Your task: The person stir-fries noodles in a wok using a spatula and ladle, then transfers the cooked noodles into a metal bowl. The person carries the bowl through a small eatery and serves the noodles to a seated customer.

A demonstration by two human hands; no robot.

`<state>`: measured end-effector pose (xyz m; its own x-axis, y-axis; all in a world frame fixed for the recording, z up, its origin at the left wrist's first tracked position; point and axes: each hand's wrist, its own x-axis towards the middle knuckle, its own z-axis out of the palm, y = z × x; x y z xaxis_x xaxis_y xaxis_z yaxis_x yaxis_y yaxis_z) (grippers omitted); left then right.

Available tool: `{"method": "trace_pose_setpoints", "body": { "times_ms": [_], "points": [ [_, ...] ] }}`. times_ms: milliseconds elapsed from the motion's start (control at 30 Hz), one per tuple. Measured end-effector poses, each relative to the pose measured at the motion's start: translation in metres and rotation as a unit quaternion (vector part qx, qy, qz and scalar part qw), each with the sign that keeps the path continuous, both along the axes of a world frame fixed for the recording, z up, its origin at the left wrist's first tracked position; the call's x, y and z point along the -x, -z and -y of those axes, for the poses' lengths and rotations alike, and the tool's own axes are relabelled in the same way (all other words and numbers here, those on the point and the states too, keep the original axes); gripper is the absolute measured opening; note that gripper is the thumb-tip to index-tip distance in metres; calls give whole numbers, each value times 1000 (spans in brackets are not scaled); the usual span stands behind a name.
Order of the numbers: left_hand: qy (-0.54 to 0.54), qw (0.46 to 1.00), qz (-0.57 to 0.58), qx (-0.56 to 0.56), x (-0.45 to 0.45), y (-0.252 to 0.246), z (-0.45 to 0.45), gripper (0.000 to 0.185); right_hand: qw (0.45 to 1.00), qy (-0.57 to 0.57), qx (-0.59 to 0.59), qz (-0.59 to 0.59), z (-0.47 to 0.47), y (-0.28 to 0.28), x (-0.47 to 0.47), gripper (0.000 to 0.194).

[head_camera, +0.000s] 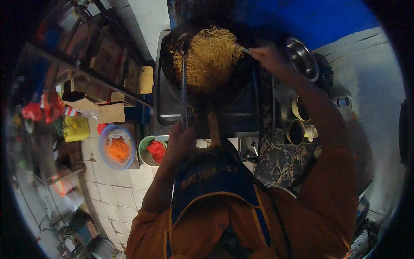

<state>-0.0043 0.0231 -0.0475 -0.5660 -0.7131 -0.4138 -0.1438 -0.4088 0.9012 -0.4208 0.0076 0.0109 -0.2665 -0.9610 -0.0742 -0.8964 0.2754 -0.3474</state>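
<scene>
A dark wok (223,92) on a metal stove (168,113) holds a large heap of thin yellow noodles (210,61). My left hand (182,137), at the stove's front edge, grips the handle of a long metal ladle or spatula (184,87); its far end lies in the wok at the left of the noodles. At the right rim, my right hand (266,58) holds the handle of another utensil (246,50), whose working end is hidden in the noodles. The wok's wooden handle (213,128) points towards my apron.
A steel bowl (302,60) and smaller round containers (295,132) are on the right, by a dark marbled counter (278,162). At left are a tub of shredded orange food (103,147), a green basket (145,152) with a red bag, and shelves (87,79) with cardboard boxes.
</scene>
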Motion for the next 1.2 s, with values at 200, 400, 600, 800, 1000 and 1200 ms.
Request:
{"method": "trace_pose_setpoints", "body": {
  "times_ms": [200,400,600,800,1000,1200],
  "points": [
    [-6,994,0,-110,5,-32,-5,12,997,-29,29,61,-20,-38,3,32],
    [83,970,-6,229,-1,-26,-2,15,996,-75,52,-8,-11,-103,0,29],
    [56,967,89,231,-7,-50,21,20,990,-97,73,-73,21,-151,-42,31],
    [42,989,116,85,-7,-28,56,9,914,-166,-160,-334,44,-56,0,37],
    [207,830,209,473,-3,67,72,25,967,-161,-90,-177,-12,93,64,36],
    [150,964,93,198,25,96,22,34,967,-28,-232,-105,-20,60,-6,35]
  ]
}}
